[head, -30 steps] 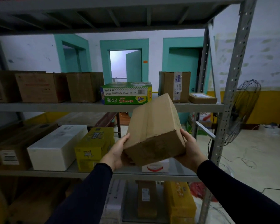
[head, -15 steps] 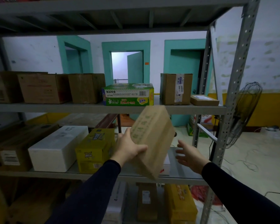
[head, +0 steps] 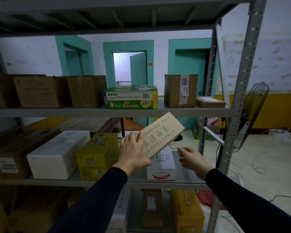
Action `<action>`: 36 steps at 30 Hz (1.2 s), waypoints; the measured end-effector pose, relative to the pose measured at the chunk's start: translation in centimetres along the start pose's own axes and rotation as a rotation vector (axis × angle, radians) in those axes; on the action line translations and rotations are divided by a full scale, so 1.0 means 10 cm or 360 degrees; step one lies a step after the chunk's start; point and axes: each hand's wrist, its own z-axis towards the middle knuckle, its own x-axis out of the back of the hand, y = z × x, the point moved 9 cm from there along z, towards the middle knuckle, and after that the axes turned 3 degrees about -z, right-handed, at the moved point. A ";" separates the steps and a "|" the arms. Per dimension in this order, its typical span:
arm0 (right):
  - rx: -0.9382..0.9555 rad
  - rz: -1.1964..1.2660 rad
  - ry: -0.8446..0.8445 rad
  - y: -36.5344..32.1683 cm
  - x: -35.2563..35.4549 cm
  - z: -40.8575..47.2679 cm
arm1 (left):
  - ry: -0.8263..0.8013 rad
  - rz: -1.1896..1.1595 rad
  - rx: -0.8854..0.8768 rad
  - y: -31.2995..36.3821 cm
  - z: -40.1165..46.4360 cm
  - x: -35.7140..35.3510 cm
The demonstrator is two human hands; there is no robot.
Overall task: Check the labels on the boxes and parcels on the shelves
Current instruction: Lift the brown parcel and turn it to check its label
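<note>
Two hands are in view before a grey metal rack. The left hand grips a tan cardboard box, fingers and thumb curled round its lower-left end. The box is held off the shelf, tilted, its upper end pointing toward one o'clock, with green printed characters on the face turned to the camera. It hangs over the middle shelf, in front of a white parcel that stands on that shelf and carries a printed label on top. The right hand, at four o'clock from the box, holds nothing; its fingers are loosely extended toward the white parcel, and contact with it cannot be confirmed.

On the middle shelf, at nine o'clock from the left hand, stands a yellow carton; beyond it a white foam box, then a brown carton with a white label.

On the upper shelf, at twelve o'clock from the held box, sits a green carton with a barcode label. At its three o'clock stands a taped brown box with a label strip, then a flat brown parcel. At its nine o'clock is a row of brown cartons.

A standing fan is outside the rack, at three o'clock.
</note>
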 end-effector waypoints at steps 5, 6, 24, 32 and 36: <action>-0.0043 0.0162 -0.0030 -0.11 -0.09 0.03 | 0.0043 0.0191 -0.0170 0.17 0.03 0.05; -0.0146 0.0198 -0.0105 -0.08 -0.17 0.00 | 0.0047 0.0192 -0.0165 0.21 0.04 0.07; 0.0032 0.1364 -0.0290 -0.13 -0.17 0.05 | -0.0010 -0.1485 0.0854 -0.41 0.16 0.13; -0.0003 0.1262 -0.0401 -0.09 -0.16 0.03 | -0.0316 -0.1538 0.0800 -0.39 0.10 -0.27; -0.0031 0.1103 -0.0431 -0.10 -0.25 0.03 | -0.0248 -0.1453 0.0368 0.03 0.29 -0.05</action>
